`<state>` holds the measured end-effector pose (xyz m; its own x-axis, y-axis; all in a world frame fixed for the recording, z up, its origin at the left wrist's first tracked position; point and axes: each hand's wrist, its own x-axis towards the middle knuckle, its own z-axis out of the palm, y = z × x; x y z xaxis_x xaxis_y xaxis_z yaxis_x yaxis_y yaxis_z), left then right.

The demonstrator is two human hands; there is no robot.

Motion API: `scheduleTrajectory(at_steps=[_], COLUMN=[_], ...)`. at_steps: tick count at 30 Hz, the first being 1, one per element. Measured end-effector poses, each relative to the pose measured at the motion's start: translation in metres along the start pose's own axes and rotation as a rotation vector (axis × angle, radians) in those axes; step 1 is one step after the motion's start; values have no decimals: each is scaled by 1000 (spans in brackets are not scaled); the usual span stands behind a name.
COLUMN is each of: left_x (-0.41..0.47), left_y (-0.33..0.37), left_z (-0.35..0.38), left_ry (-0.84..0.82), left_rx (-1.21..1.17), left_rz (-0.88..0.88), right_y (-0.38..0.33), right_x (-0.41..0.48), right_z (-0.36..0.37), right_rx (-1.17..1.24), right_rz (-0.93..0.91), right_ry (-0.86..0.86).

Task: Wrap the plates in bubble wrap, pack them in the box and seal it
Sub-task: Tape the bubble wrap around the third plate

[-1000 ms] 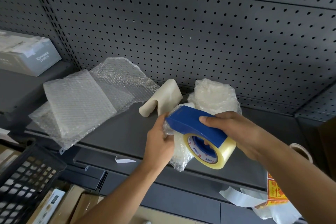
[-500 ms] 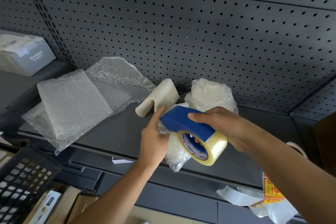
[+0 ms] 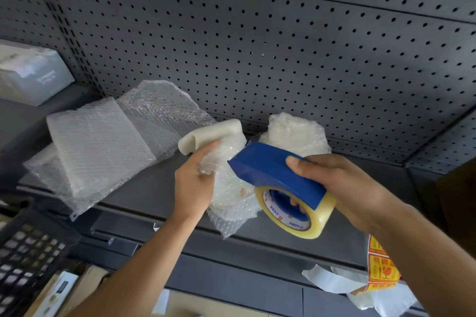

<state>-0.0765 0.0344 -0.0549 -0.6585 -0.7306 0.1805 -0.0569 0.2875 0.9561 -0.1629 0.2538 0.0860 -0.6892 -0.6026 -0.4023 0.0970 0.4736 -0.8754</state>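
left hand (image 3: 193,185) shifted leftward off tape dispenser (image 3: 275,172), fingers (image 3: 204,150) now pinching wrapped plate (image 3: 229,195), more of its surface exposed between them

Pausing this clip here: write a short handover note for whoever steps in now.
Left hand grips a bubble-wrapped plate at the shelf front edge. Right hand holds the tape dispenser close to it. A second wrapped bundle sits behind, spare bubble wrap to the left.
Done: wrapping, it seems.
Left: tape this bundle, box both, seal. The box is not clearly in view.
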Motion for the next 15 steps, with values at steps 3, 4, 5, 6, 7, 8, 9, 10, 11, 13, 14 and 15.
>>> scheduleTrajectory(at_steps=[3, 4, 5, 6, 7, 8, 9, 10, 11, 13, 14, 15], left_x=[-5, -7, -9, -10, -12, -13, -15, -18, -21, -26, -27, -29], left_y=[4, 7, 11, 16, 20, 23, 26, 29, 31, 33, 32, 30], left_z=[1, 1, 1, 2, 3, 4, 6, 7, 9, 12, 13, 14], left_ry=[-21, -37, -61, -86, -106, -116, -118, -111, -99, -63, -42, -21], left_rx=[95, 136, 179, 229, 280, 319, 343, 362, 383, 419, 433, 442], left_rz=[25, 48, 75, 96, 115, 130, 141, 157, 181, 219, 236, 259], right_y=[-13, -16, -20, -23, -27, -30, -32, -34, -35, -32, -31, -31], right_x=[-2, 0, 1, 3, 4, 4, 4, 4, 3, 0, -2, -4], right_z=[-3, -1, 0, 1, 2, 2, 1, 1, 1, 1, 0, -2], right_rx=[87, 95, 106, 123, 148, 172, 190, 192, 179, 124, 95, 65], right_rz=[-46, -49, -48, -45, -42, -40, -36, -29, -18, 6, 17, 28], right_ry=[38, 52, 64, 78, 91, 101, 102, 93, 77, 46, 42, 41])
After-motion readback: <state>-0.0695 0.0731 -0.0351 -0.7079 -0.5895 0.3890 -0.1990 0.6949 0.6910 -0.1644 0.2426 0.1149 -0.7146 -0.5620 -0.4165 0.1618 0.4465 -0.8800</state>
